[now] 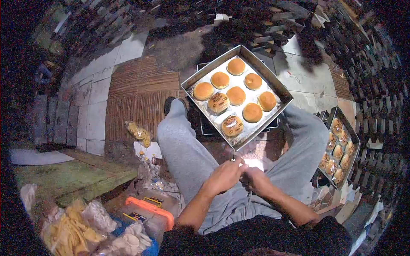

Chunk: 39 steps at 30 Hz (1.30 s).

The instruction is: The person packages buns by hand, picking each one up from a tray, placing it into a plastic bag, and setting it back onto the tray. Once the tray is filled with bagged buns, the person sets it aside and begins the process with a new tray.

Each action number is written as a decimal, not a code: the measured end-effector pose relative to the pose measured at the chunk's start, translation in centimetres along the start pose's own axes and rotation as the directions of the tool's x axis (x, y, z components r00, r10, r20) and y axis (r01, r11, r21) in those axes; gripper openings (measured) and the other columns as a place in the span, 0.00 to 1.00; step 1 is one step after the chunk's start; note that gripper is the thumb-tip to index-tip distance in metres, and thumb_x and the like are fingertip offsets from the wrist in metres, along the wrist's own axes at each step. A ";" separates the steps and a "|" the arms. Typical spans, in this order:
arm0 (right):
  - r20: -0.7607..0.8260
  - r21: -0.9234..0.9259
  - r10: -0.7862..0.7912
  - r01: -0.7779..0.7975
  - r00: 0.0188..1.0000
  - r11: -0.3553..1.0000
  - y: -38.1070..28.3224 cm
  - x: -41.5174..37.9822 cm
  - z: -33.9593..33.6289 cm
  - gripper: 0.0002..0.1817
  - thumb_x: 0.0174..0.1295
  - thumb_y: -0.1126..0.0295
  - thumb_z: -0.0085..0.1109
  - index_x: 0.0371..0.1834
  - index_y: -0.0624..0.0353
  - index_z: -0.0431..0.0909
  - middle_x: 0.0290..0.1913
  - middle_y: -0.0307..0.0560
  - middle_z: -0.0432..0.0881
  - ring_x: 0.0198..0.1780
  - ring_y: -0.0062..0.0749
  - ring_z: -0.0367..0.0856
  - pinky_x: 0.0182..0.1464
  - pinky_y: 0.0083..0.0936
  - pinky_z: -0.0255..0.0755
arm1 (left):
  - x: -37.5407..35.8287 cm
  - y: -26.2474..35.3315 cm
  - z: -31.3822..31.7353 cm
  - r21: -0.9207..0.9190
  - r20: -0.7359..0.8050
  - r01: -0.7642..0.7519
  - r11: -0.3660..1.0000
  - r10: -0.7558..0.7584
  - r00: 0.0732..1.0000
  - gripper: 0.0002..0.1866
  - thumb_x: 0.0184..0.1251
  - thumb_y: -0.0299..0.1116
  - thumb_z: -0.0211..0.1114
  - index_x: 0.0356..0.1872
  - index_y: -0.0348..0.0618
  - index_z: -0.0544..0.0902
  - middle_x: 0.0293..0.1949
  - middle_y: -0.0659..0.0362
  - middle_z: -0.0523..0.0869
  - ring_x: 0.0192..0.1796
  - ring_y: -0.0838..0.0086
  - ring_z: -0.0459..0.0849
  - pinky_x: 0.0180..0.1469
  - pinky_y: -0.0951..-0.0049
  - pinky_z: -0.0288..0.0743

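My left hand and my right hand meet in front of my lap, just below the near corner of a square metal tray. Both are closed, fingertips together, and whatever they pinch is too small or too brightly lit to make out. On the tray lie several round golden buns. Two of them, a bun in clear printed wrapping and another wrapped bun, lie at the left and near the closest corner. The other buns look bare.
To the right stands a second tray full of wrapped buns. A bag of yellowish pieces lies on the floor left of my legs. At lower left are a clear box with an orange handle, a green bench and crumpled bags.
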State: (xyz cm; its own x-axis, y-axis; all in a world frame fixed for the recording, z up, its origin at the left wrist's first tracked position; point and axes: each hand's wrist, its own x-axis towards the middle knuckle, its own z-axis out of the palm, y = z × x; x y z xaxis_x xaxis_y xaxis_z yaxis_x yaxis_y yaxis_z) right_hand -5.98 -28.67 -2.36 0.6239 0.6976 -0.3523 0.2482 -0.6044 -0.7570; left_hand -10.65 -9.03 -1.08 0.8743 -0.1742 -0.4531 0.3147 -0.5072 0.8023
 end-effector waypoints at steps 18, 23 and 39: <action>0.004 -0.080 -0.431 0.429 0.903 0.900 -6.6 0.4 -7.6 0.38 0.65 0.65 0.66 0.75 0.69 0.62 0.72 0.71 0.68 0.72 0.61 0.71 0.74 0.46 0.65 | -1.6 6.3 -5.2 0.686 -0.297 -0.297 0.664 0.628 0.719 0.27 0.55 0.28 0.72 0.59 0.52 0.83 0.58 0.65 0.86 0.66 0.64 0.79 0.73 0.39 0.55; -0.128 -0.165 -0.529 0.508 0.839 0.845 -9.0 4.1 -8.2 0.54 0.59 0.66 0.67 0.83 0.69 0.41 0.83 0.78 0.35 0.83 0.73 0.35 0.83 0.52 0.43 | -2.5 8.8 -5.3 0.644 -0.414 -0.288 0.709 0.639 0.648 0.32 0.55 0.32 0.71 0.66 0.52 0.80 0.78 0.43 0.65 0.82 0.53 0.59 0.77 0.39 0.45; -0.144 -0.721 -0.692 0.404 0.707 0.563 -0.6 40.6 2.0 0.20 0.64 0.64 0.62 0.60 0.48 0.81 0.57 0.54 0.81 0.57 0.58 0.80 0.56 0.47 0.79 | 1.6 -2.5 -17.3 -0.640 -0.744 -0.724 0.257 -0.440 0.502 0.22 0.83 0.42 0.55 0.69 0.42 0.72 0.61 0.53 0.82 0.61 0.65 0.84 0.57 0.65 0.78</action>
State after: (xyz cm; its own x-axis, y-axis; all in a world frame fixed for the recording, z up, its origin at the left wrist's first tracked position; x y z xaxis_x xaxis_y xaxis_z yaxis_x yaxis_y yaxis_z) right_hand 17.72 0.82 -17.34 0.3764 0.8560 0.3544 0.9261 -0.3362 -0.1714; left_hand -3.63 6.59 2.89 0.5756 0.7640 -0.2915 -0.3156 0.5364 0.7827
